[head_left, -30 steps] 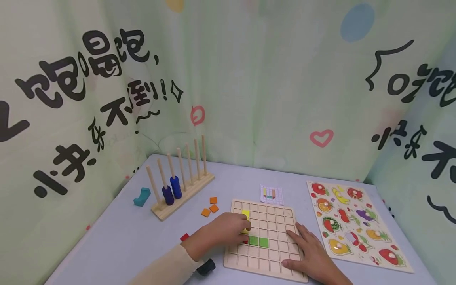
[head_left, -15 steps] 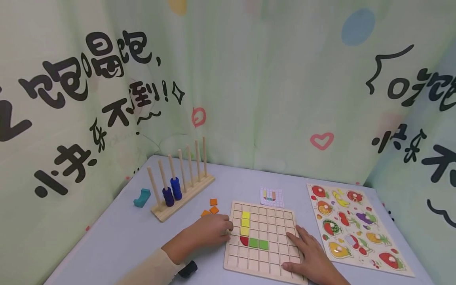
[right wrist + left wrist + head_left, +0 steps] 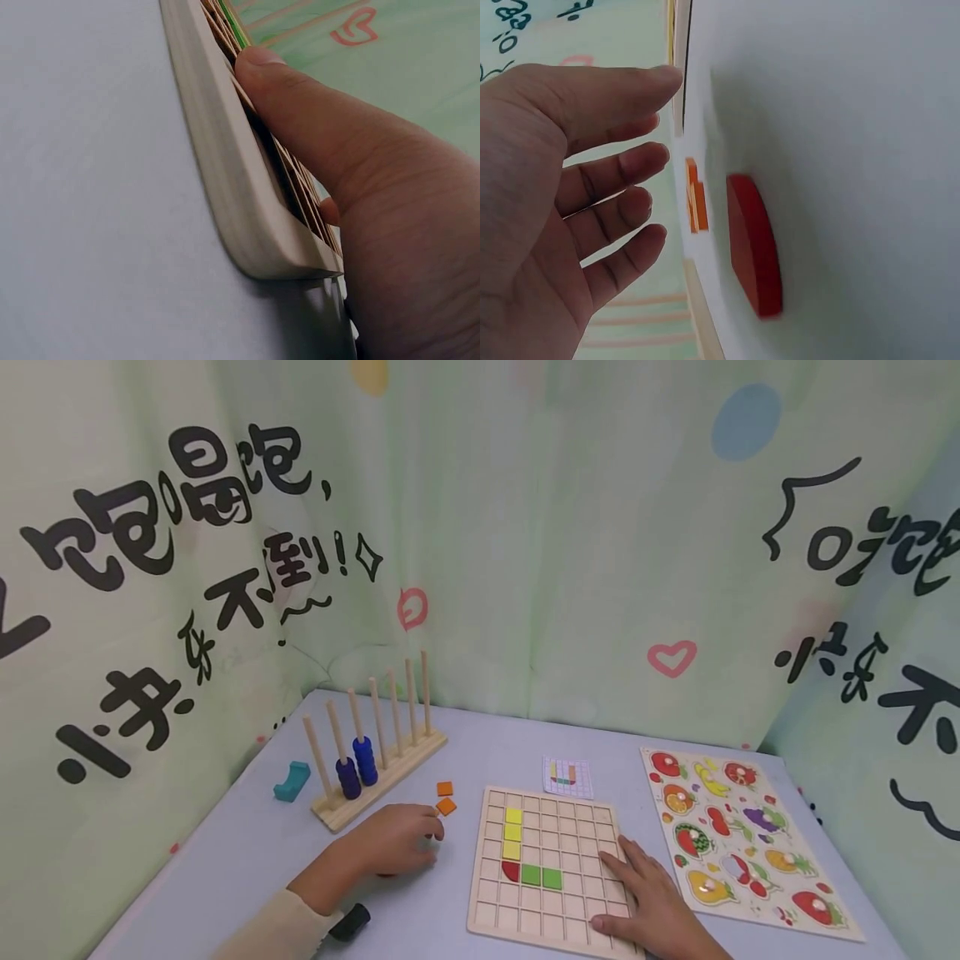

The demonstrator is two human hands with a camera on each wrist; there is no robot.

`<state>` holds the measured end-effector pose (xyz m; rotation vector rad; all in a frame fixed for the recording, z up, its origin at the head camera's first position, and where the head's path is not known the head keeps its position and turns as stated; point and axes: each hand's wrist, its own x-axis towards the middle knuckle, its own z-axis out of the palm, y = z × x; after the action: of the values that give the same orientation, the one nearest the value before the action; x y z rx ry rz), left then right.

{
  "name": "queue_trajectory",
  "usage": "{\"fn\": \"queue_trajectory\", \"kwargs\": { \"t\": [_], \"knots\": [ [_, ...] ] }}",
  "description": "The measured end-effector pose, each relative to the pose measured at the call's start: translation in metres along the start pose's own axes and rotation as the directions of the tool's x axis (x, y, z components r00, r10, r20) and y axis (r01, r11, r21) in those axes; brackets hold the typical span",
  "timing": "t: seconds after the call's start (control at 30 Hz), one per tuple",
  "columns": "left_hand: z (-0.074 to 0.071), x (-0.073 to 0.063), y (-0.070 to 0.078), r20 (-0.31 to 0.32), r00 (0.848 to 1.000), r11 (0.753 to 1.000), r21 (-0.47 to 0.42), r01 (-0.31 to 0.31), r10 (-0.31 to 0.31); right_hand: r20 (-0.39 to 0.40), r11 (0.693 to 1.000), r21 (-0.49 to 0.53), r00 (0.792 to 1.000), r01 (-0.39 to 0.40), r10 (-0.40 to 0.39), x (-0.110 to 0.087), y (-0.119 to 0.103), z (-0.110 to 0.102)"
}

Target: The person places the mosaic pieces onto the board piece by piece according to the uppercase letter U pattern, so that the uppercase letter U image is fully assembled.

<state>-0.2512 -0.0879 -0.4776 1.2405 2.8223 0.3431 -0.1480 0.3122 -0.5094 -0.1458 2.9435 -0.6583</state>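
Note:
My left hand (image 3: 397, 842) hovers over the table left of the board, its fingers loosely bent and holding nothing. Close by it in the left wrist view lies a red quarter-round piece (image 3: 756, 244), mostly hidden under the hand in the head view. Small orange square tiles (image 3: 446, 788) lie just beyond the fingers. My right hand (image 3: 651, 893) rests on the right edge of the wooden grid board (image 3: 555, 925), thumb on its face. On the board, yellow tiles (image 3: 512, 832) form a column, with a red quarter-round piece (image 3: 511, 871) below and two green tiles (image 3: 541, 877) beside that.
A wooden peg stand (image 3: 390, 772) with blue beads stands at the back left, beside a teal curved block (image 3: 292, 782). A small pattern card (image 3: 567, 777) lies behind the board. A fruit puzzle board (image 3: 750, 843) lies on the right.
My left hand has drawn back from the board, moving left to the loose pieces and uncovering the yellow tiles and red piece. The right hand stays on the board's edge.

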Motion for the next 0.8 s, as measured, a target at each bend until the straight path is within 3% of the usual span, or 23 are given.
{"fn": "queue_trajectory", "kwargs": {
  "t": [0.37, 0.57, 0.8],
  "knots": [
    [-0.012, -0.028, -0.017, 0.061, 0.998, 0.996, -0.087, 0.027, -0.021, -0.004, 1.000, 0.012, 1.000, 0.008, -0.008, 0.000, 0.001, 0.000],
    [-0.013, -0.039, -0.025, 0.079, 0.995, 0.991, -0.114, 0.072, -0.063, -0.004, 1.000, 0.003, 1.000, 0.007, -0.007, 0.000, 0.000, -0.001],
    [-0.012, -0.050, -0.025, 0.153, 0.978, 0.970, -0.176, 0.166, -0.140, -0.004, 1.000, -0.008, 1.000, 0.016, -0.016, 0.002, 0.000, -0.001]
  ]
}}
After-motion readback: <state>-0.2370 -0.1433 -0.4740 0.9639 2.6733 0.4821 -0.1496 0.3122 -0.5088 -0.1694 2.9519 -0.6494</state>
